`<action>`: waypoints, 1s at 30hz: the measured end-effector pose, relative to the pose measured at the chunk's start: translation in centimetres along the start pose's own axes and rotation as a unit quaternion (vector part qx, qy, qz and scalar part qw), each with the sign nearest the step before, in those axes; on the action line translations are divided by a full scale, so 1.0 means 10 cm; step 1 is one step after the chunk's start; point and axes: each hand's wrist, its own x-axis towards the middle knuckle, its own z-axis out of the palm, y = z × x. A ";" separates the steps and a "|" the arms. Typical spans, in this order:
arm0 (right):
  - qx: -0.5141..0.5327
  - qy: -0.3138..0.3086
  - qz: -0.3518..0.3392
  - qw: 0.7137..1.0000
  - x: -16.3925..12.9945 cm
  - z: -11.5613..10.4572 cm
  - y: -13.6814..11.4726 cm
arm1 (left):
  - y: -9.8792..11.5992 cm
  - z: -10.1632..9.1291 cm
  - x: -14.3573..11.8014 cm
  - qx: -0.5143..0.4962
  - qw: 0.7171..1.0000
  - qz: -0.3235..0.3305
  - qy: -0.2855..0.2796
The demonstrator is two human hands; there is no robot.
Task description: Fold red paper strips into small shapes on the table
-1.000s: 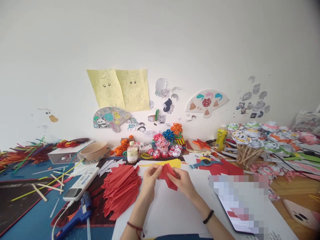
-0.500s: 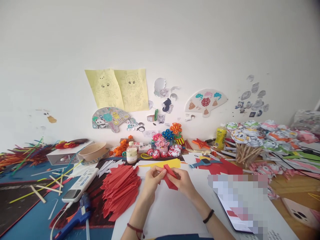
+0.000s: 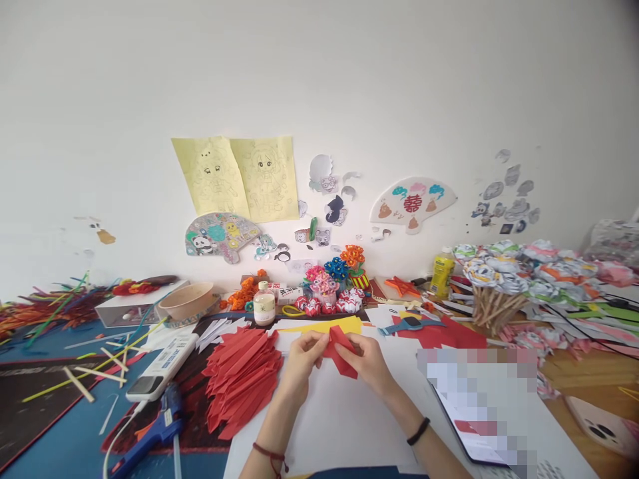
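I'm pinching the red paper piece (image 3: 343,352) between both hands | left hand (image 3: 304,359) gripping its left end, right hand (image 3: 367,362) closed over its right | long axis slanting far-left to near-right | folded red stack (image 3: 239,382) lying left, nearer my left hand.

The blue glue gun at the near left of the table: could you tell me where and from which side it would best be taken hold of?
Probably by the handle of the blue glue gun, coming from above and the near left. It lies flat on the blue mat, so the handle's sides seem free, while its white cord trails off the near end. Both hands are busy: left hand and right hand pinch the red paper.
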 end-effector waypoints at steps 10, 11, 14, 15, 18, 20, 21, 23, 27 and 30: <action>0.024 -0.009 -0.005 1.000 -0.02 0.02 -0.02 | -0.08 0.05 0.00 0.000 0.999 0.033 0.043; 0.024 -0.009 -0.006 1.000 -0.02 0.03 -0.03 | -0.09 0.06 -0.01 -0.002 0.998 0.039 0.048; 0.028 -0.008 -0.009 1.000 -0.02 0.03 -0.04 | -0.09 0.10 -0.03 0.002 0.997 0.051 0.060; 0.030 -0.008 -0.010 0.999 -0.02 0.03 -0.05 | -0.08 0.11 -0.04 0.005 0.997 0.052 0.065; 0.035 -0.008 -0.007 0.999 -0.02 0.04 -0.06 | -0.07 0.12 -0.04 0.009 0.996 0.051 0.077; 0.036 -0.007 -0.002 0.999 -0.03 0.05 -0.06 | -0.06 0.12 -0.04 0.008 0.996 0.052 0.078; 0.035 -0.005 0.000 0.999 -0.03 0.05 -0.05 | -0.06 0.12 -0.04 0.007 0.996 0.054 0.077; 0.032 -0.002 0.001 0.999 -0.04 0.05 -0.05 | -0.06 0.13 -0.04 0.002 0.995 0.057 0.077; 0.039 0.003 0.004 0.999 -0.04 0.07 -0.07 | -0.07 0.13 -0.04 -0.005 0.994 0.060 0.087; 0.044 0.008 0.008 0.999 -0.04 0.09 -0.09 | -0.10 0.13 -0.03 -0.011 0.994 0.057 0.092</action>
